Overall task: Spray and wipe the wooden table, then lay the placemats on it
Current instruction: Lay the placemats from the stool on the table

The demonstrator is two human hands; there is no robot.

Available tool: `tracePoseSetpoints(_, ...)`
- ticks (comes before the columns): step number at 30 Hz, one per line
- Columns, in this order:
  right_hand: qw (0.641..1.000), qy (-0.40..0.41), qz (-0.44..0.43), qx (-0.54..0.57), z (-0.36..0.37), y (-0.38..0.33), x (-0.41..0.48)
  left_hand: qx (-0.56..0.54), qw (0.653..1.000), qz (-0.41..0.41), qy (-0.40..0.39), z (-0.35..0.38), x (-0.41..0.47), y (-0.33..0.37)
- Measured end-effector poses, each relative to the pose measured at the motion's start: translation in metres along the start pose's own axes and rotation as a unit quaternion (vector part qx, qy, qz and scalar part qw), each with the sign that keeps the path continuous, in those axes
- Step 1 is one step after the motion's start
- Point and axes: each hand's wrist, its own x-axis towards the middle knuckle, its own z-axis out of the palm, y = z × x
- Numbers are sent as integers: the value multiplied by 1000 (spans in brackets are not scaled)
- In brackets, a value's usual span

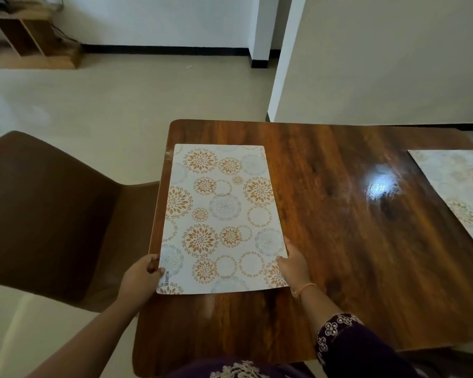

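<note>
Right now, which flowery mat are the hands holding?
The placemat by the brown chair. The left hand and right hand hold its near corners; the other placemat lies untouched, far right.

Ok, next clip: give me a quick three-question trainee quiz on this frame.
1. How many placemats are in view?
2. True or false: only one hand holds the near placemat.
3. The chair stands at the table's: A) left side, B) right side, C) far end.
Key: 1. Two; the second placemat lies at the right. 2. False: left hand and right hand both hold it. 3. A.
</note>
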Motion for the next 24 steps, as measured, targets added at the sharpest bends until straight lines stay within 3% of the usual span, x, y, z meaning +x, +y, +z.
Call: tracePoseSetpoints(24,1000,-2,8,9,5,10,9,-38,999,-12,35,7,-2,-5)
